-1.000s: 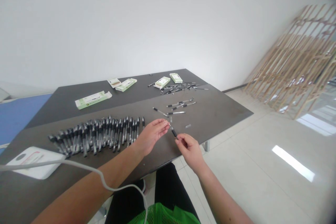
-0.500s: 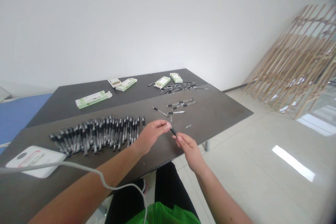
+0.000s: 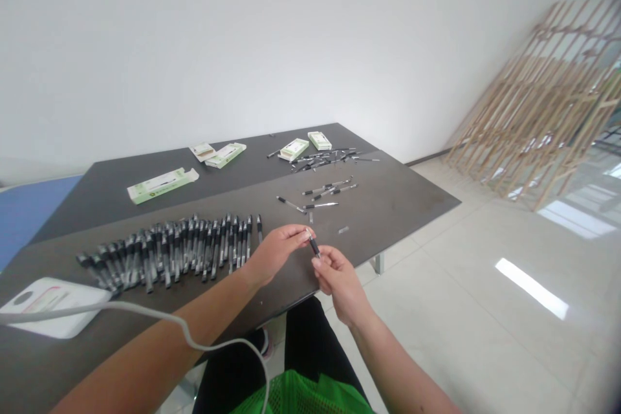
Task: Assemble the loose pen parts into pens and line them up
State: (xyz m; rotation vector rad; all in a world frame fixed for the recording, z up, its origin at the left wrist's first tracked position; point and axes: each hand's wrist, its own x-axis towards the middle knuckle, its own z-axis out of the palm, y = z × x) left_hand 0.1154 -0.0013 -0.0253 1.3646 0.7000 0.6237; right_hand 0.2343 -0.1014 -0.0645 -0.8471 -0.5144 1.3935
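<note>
slatted wooden frames [image 3: 538,103] stand aslant beside the white wall [image 3: 242,45]

On the table [image 3: 395,200], boxes [image 3: 162,185] lie behind massed pens [image 3: 165,257].

1. Hands: 2, one left hand [image 3: 276,253] and one right hand [image 3: 340,279].
2. Held pen [image 3: 314,246]: 1.
3. Green-and-white boxes [image 3: 163,185]: 5.
4. Loose pens [image 3: 321,206]: approx. 5, some crossing.
5. Small clear pieces [image 3: 343,229]: 2 seen.
6. Row of pens [image 3: 165,255]: dozens; overlap prevents exact count.
7. Heap of thin parts [image 3: 324,159]: many, too small to count.
8. Table [image 3: 388,204]: 1.
9. White cord [image 3: 145,310]: 1.
10. White board [image 3: 72,294]: 1.
</note>
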